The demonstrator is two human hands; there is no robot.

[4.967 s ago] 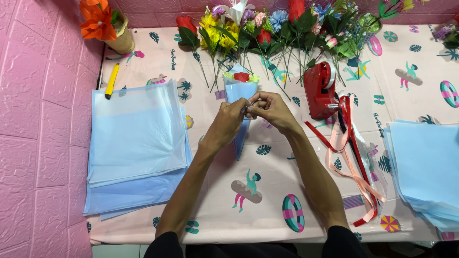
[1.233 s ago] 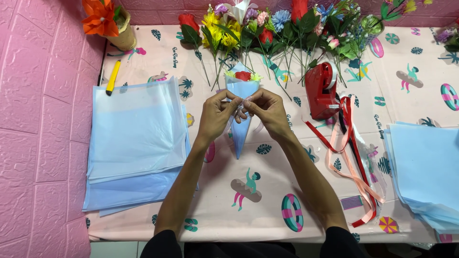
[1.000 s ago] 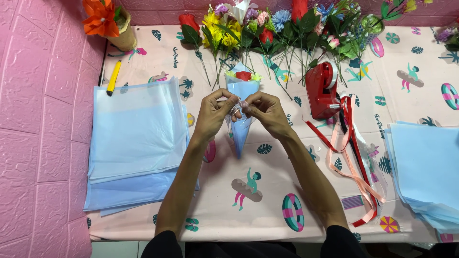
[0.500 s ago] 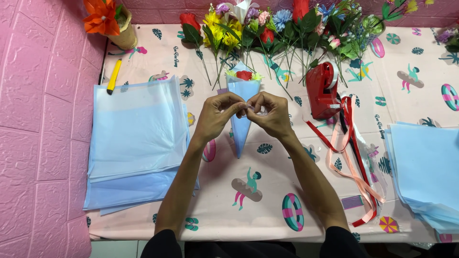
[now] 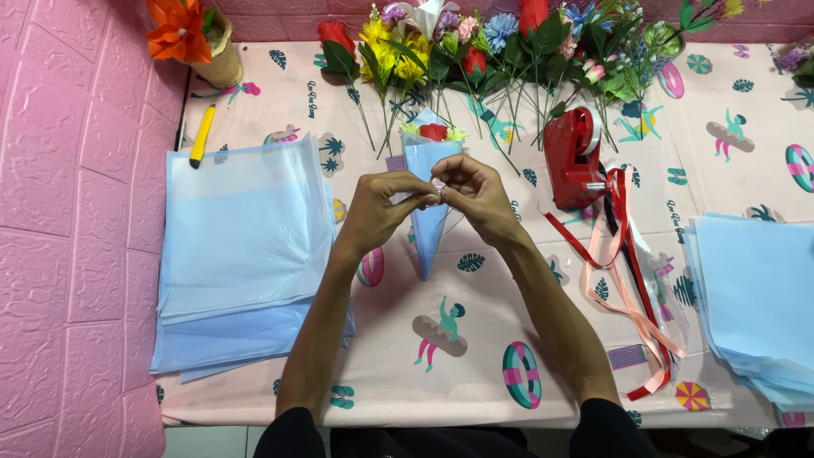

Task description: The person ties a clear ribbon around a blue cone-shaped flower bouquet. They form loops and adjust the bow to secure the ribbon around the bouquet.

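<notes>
**Two hands pinch something small over a blue paper cone**

At the far left, around nine o'clock, we see a stack of pale blue sheets lying flat on the patterned tablecloth, with a yellow cutter just beyond its top corner. At eleven o'clock an orange paper flower in a pot is partly cut off by the frame edge.

At the centre, our left hand is closed, thumb and forefinger pinched on a small pale scrap; we cannot tell whether it is tape or paper. Our right hand meets it fingertip to fingertip, also curled tight on that same bit. Both hover over the blue paper cone, which lies on the cloth pointing toward six o'clock, a red flower showing at its open end. The cone's middle is hidden behind our fingers.

At twelve o'clock lies a row of artificial flowers, its tops cropped. Toward two o'clock stands a red tape dispenser, ribbons trailing toward four. At three o'clock, a second stack of blue sheets runs off the frame.
</notes>
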